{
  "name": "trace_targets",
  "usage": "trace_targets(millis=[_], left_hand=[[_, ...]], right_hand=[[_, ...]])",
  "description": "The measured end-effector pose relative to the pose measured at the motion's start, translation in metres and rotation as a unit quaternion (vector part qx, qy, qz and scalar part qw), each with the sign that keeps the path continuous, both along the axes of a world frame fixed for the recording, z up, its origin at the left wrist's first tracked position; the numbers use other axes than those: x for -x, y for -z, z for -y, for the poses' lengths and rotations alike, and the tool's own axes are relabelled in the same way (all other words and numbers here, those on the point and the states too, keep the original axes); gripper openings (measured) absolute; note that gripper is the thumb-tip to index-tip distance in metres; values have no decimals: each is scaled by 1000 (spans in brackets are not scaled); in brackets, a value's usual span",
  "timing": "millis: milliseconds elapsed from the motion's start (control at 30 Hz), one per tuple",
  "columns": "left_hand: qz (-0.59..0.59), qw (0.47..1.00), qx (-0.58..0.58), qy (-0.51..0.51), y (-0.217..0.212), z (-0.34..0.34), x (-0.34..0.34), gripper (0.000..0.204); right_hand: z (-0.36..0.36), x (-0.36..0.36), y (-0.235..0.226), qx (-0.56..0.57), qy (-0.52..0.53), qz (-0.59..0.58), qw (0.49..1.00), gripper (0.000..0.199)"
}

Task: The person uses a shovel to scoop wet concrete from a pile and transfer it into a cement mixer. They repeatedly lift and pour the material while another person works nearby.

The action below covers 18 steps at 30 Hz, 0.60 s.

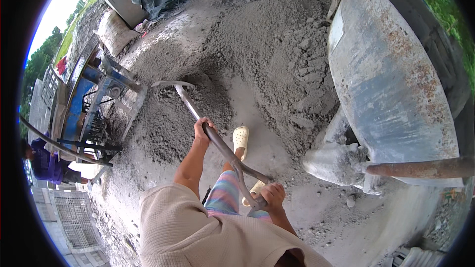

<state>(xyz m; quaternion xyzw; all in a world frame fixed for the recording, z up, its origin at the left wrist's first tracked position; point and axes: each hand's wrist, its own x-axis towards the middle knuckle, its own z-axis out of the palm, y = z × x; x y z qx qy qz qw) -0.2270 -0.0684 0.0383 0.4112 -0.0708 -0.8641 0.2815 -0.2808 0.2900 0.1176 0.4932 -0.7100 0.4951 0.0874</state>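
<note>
My left hand (pixel 204 128) is wrapped round the shaft of a shovel (pixel 223 147), about midway along it. At the forked grip end, my right hand (pixel 273 196) is closed on the handle, lower and to the right. The shovel slants up and left, and its blade (pixel 173 84) meets a low heap of damp grey sand-like mix (pixel 180 111); part of the blade is hard to make out against it. A larger pile of the same grey material (pixel 282 44) rises beyond and to the right.
A large rusty metal pan or hopper (pixel 391 84) stands at right, with a rusty pipe (pixel 420 168) and a cement-crusted lump (pixel 334 164) below it. A blue machine frame (pixel 94 94) is at left, near a person in purple (pixel 47 160). A filled sack (pixel 115 32) leans far left.
</note>
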Motion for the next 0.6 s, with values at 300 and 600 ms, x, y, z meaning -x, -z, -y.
trace_targets(millis=[300,600], left_hand=[[-42,987,80,131,-137,-6,-86,19],[-148,943,79,288,-163,-8,-117,38]], right_hand=[[26,-36,-80,67,-99,51,992,21],[53,-11,-222,-5,-46,-16,999,15]])
